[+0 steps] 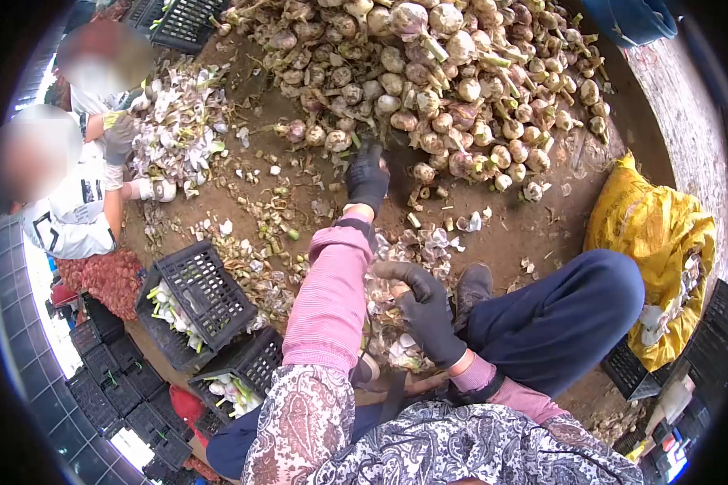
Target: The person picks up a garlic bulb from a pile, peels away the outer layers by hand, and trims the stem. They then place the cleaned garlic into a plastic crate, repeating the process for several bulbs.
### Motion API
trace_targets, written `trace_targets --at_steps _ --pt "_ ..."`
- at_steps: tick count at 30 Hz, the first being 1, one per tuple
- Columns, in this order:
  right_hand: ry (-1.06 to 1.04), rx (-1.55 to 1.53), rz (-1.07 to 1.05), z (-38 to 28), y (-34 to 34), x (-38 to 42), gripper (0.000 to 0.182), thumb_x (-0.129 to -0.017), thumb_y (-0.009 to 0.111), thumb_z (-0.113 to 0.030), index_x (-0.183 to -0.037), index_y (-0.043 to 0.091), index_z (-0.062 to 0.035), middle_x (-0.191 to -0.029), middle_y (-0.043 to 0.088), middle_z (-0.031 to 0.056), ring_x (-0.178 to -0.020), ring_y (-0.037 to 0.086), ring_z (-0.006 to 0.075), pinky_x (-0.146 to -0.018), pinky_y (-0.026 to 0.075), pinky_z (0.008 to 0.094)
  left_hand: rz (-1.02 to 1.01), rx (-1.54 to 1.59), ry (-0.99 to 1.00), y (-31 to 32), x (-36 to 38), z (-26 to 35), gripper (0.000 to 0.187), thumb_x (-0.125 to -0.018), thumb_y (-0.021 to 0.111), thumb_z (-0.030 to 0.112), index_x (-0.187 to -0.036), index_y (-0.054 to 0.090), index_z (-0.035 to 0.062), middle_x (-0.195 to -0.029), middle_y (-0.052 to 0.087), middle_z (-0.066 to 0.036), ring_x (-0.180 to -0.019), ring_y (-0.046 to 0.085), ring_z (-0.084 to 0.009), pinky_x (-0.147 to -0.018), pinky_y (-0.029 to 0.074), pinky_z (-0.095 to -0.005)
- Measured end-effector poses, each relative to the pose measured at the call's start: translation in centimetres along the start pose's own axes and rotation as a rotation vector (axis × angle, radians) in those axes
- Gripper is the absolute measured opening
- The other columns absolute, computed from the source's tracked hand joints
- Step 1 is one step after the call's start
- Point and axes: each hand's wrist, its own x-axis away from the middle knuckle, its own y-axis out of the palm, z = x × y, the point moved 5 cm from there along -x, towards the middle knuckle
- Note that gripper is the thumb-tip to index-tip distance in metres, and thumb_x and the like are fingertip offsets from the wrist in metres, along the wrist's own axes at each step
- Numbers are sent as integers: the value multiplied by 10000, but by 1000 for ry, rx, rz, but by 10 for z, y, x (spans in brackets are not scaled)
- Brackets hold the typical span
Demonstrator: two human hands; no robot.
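Note:
My left hand [368, 179], in a dark glove, reaches out to the near edge of a large heap of garlic bulbs [449, 89]. Its fingers point forward beside a green stem, and I see nothing held in them; the fingertips are partly lost in shadow. Closer to my body, my right hand [429, 311], also gloved, hovers beside my bent knee. Its fingers are curved and apart, with nothing visible between them. Loose garlic skins [416, 250] and cut stem pieces litter the ground below and around it.
Two people sit at the left by a pile of skins [182, 129]. Black crates [206, 295] with trimmed garlic stand at my lower left, and more crates are stacked beyond. A yellow sack [651, 242] stands at right, a blue bucket [627, 20] at the top right.

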Motion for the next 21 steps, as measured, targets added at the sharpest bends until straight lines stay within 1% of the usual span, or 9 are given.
trace_targets --at_steps 3,4,5,7,9,13,16,19,21 --pt "-110 137 -22 7 -5 -7 364 -983 587 -177 -1295 603 10 -1260 652 77 -1196 595 169 -1051 453 326 -9 49 63 -11 30 4 319 -776 714 237 -1038 612 86 -902 669 -186 -853 631 -446 -769 526 -499" --pt "-98 59 -18 11 -4 -8 397 -988 603 -202 -1325 583 5 -1281 640 82 -1218 580 167 -1058 448 329 -82 196 -150 -30 46 10 285 -802 701 240 -1025 608 89 -804 664 -132 -777 661 -372 -709 535 -455" --pt "-76 34 -3 12 -3 -8 407 -987 607 -204 -1334 575 6 -1288 635 82 -1215 579 166 -1058 446 328 -70 336 -350 -25 63 -9 207 -855 663 199 -1019 611 84 -889 674 -72 -801 672 -244 -729 542 -384" --pt "-28 -15 24 15 0 -7 428 -985 617 -207 -1352 561 7 -1301 626 82 -1211 577 164 -1059 443 325 24 1076 -477 -58 97 -3 234 -923 606 122 -1144 618 47 -1064 663 -54 -917 648 -154 -799 541 -326" --pt "-41 -37 89 29 -2 -4 446 -993 620 -220 -1368 547 9 -1280 617 63 -1165 586 160 -1003 477 311 4 1503 -499 -101 129 24 344 -964 558 69 -1300 568 -3 -1219 624 -97 -1023 628 -166 -892 527 -306" --pt "58 -89 85 33 -12 -1 506 -1019 619 -298 -1402 501 10 -1214 634 52 -879 602 90 -796 515 244 69 1378 -428 -160 192 72 347 -964 560 17 -1311 541 31 -1159 631 -71 -966 615 -131 -835 540 -261" --pt "64 -241 -29 36 -11 10 466 -1035 600 -314 -1373 511 -6 -1178 647 38 -869 576 73 -772 529 260 163 1346 -377 -183 231 100 332 -964 565 -15 -1292 520 17 -1233 594 -101 -1082 602 -160 -951 508 -291" --pt "185 -474 102 34 -8 27 383 -1032 610 -219 -1356 517 -38 -1131 636 11 -879 570 65 -821 532 266 304 1515 -359 -196 257 106 413 -957 560 -55 -1357 497 26 -1262 586 -115 -1155 589 -190 -1016 493 -327" --pt "169 -392 -78 30 5 37 395 -1029 614 -288 -1333 545 -45 -1062 643 -6 -839 594 75 -790 555 280 387 1620 -292 -212 266 115 459 -951 554 -67 -1394 487 32 -1260 590 -103 -1156 588 -187 -1011 498 -327"
